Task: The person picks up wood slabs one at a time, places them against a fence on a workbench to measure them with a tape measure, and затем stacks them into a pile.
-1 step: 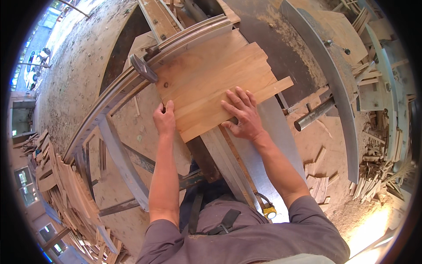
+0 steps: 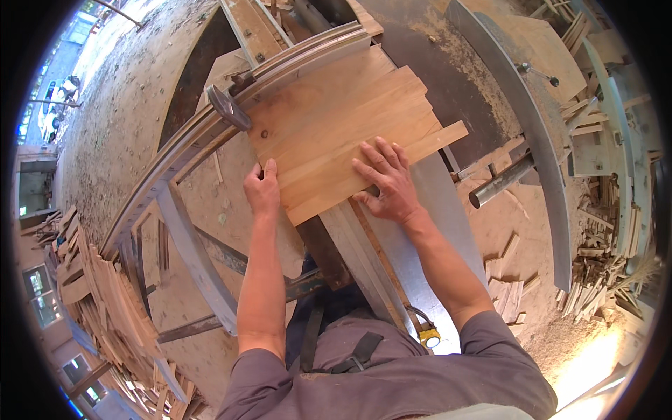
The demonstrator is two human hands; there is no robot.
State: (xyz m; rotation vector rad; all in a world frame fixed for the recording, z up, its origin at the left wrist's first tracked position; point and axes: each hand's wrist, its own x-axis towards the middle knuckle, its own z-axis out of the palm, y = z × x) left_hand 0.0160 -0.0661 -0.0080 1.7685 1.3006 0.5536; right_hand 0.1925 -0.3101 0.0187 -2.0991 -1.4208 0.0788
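On the saw bench, both hands flat on wooden boards

My one view sits on the head, looking steeply down, close over the bench; fisheye bends its edges, and my forearms enter from the lower edge.

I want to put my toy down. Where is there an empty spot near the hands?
The grey metal table top is bare just beyond the right hand, before the metal pipe. The wooden panel is bare ahead of both hands. Crowded: offcut heaps at the right, stacked strips at the left.
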